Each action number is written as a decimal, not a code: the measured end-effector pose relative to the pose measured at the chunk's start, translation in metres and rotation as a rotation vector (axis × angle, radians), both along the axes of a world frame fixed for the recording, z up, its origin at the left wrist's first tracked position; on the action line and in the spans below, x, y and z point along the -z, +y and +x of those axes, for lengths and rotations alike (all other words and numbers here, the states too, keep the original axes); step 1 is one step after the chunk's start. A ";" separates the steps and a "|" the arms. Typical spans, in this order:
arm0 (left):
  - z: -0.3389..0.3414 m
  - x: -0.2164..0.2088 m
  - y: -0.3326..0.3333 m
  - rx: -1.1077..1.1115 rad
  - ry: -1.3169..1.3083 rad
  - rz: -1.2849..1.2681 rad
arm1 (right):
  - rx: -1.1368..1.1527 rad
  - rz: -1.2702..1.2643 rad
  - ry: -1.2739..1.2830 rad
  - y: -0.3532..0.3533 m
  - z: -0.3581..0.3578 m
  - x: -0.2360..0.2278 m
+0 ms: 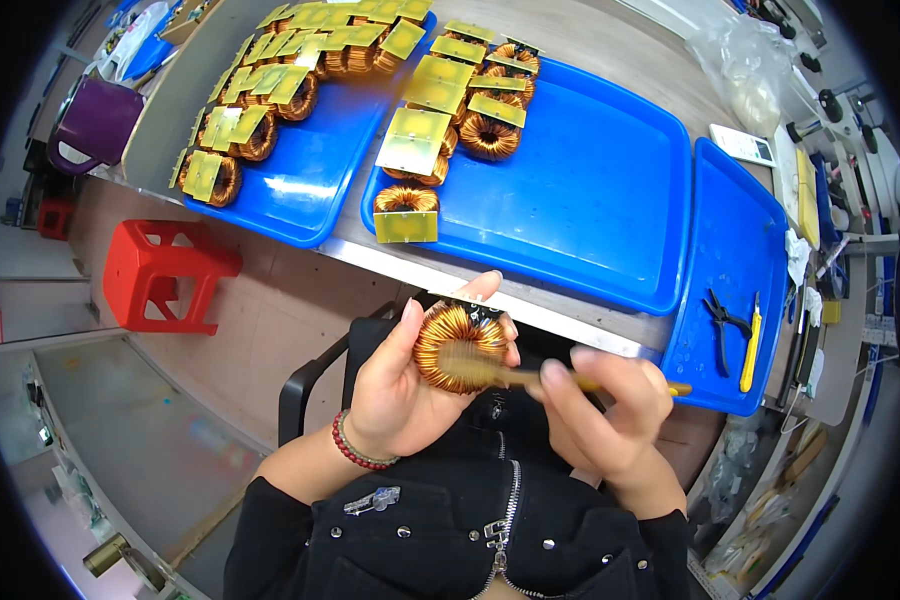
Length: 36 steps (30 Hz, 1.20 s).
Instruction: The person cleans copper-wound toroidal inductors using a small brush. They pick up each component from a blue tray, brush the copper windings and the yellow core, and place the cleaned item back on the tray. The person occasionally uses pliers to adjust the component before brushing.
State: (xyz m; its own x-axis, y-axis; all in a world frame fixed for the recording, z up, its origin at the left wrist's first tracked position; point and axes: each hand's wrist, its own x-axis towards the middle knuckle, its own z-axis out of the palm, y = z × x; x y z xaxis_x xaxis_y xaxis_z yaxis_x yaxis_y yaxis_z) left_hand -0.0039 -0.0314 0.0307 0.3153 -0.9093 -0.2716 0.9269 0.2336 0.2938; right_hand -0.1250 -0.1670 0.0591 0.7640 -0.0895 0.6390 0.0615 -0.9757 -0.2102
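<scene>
A copper-wound toroidal coil rests in my left hand, whose fingers wrap round its sides and back. Dark parts show at the coil's upper edge. My right hand pinches the yellowish handle of a brush. The brush's pale head is blurred by motion and lies over the front of the coil, across its middle. Both hands are in front of my torso, just short of the bench edge.
Blue trays on the bench hold rows of coils with yellow-green boards; one tray is in the middle. The right tray carries black pliers and a yellow-handled tool. A red stool stands at the left, beside a black chair armrest.
</scene>
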 end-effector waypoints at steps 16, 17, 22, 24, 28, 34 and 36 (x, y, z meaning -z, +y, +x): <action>0.001 0.016 0.006 -0.071 -0.240 -0.139 | 0.347 0.158 -0.139 -0.024 0.000 0.013; 0.000 0.013 0.006 -0.088 -0.230 -0.095 | 0.226 0.253 -0.188 -0.019 -0.002 0.011; -0.002 0.007 0.005 -0.110 -0.220 -0.013 | 0.159 0.081 -0.037 -0.009 0.002 0.013; 0.001 0.016 0.007 -0.087 -0.238 -0.108 | 0.351 0.034 -0.034 -0.023 0.003 0.012; -0.002 0.010 0.003 -0.116 -0.218 -0.039 | -0.007 0.299 -0.132 -0.008 0.000 0.004; 0.004 0.023 0.008 -0.049 -0.180 -0.167 | 0.345 0.160 -0.045 -0.023 0.001 0.013; 0.000 0.014 0.007 -0.093 -0.162 -0.063 | 0.232 0.473 -0.090 -0.013 -0.005 0.004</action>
State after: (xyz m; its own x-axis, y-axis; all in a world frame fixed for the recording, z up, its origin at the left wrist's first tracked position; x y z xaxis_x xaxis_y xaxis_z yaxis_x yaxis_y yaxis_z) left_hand -0.0044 -0.0241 0.0166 0.4338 -0.8877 -0.1542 0.8422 0.3387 0.4196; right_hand -0.1297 -0.1797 0.0553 0.6343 -0.5435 0.5498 -0.1064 -0.7658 -0.6342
